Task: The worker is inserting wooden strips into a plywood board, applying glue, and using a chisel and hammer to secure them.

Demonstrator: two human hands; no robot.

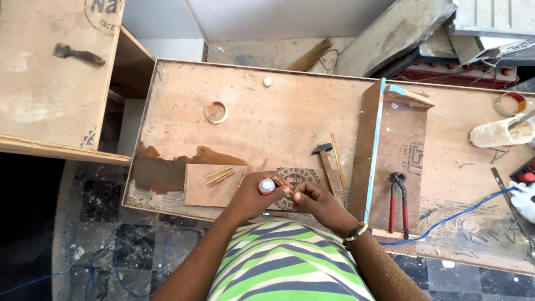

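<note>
Your left hand (251, 196) is gripping a small red bottle (266, 187) with a pale grey cap, upright over the plywood bench's (267, 120) near edge; your right hand (312, 199) is pinching a thin wood sliver (278, 181) against it, fingers closed, with the hammer (324, 159) lying just beyond

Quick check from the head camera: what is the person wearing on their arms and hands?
Both arms are bare to above the elbow, with no gloves on the left hand or right hand. The right wrist carries a beaded bracelet. A striped shirt in green, white and grey-blue shows below.
</note>
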